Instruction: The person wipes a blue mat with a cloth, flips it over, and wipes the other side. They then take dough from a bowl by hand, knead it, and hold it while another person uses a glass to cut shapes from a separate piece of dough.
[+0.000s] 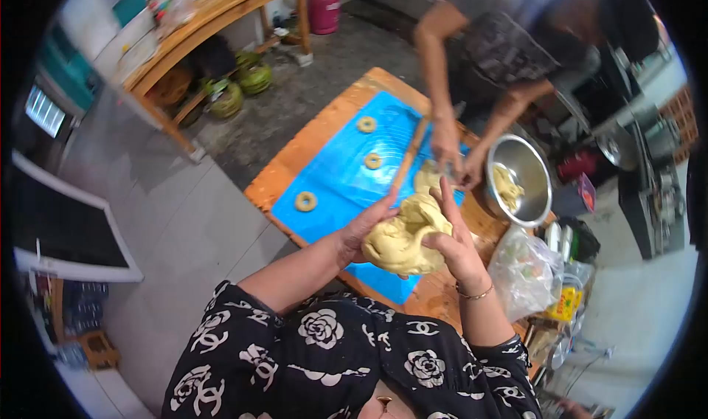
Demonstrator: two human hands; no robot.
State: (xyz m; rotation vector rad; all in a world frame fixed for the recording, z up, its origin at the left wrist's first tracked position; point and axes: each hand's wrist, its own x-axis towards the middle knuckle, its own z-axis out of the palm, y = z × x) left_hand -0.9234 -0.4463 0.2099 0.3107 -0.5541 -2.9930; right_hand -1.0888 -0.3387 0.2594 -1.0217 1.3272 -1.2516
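Observation:
A large lump of pale yellow dough (402, 246) is held up between my two hands, above the near part of a blue mat (324, 198). My left hand (363, 231) supports its left side. On the right, my right hand (456, 246) grips the dough, its thumb pressed into the folded top and its fingers pointing upward. Three dough rings lie on the mat: a far one (366, 125), a middle one (374, 161) and a near one (304, 201). A wooden rolling pin (411, 153) lies across the mat just beyond the dough.
Across the wooden table (269, 179), a co-worker's hands (457, 161) work at a flattened dough piece (426, 177). A metal bowl (542, 187) with more dough stands at the right, near a plastic bag (525, 268) and a yellow packet (564, 303).

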